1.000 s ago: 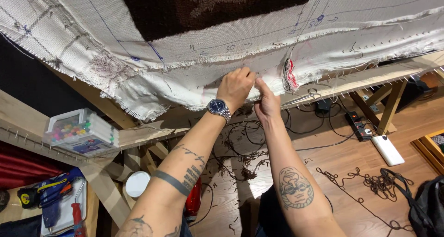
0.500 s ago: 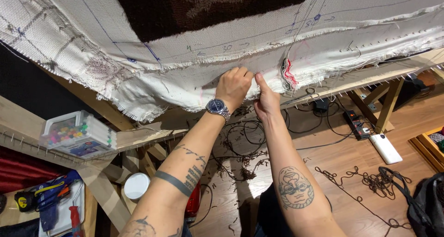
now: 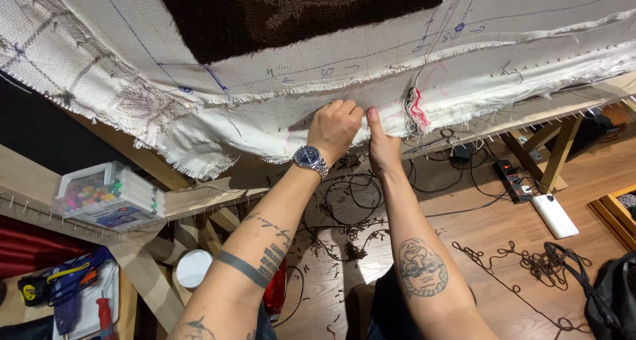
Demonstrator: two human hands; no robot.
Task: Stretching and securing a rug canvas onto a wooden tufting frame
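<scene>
We pinch the frayed lower edge of the white backing cloth [image 3: 265, 124], both hands up at the fold. To do it well we judge: keep the cloth taut, grip near the edge, pull evenly toward the wooden frame rail [image 3: 199, 197] so the weave stays square, mind the nail points along the rail. Left hand [image 3: 336, 129], wristwatch [image 3: 310, 158] on it, is curled shut on the cloth edge, knuckles toward us. Right hand [image 3: 381, 144] sits just beside, touching the left, thumb up pressed on the cloth, other fingers tucked under; how far they close we cannot tell. Cloth hangs stretched over the frame, dark brown tufted patch [image 3: 298, 12] above. Loose yarn bundle [image 3: 415, 109] hangs near the right hand. Clear box of coloured bits [image 3: 106, 195] rests on the rail at left.
</scene>
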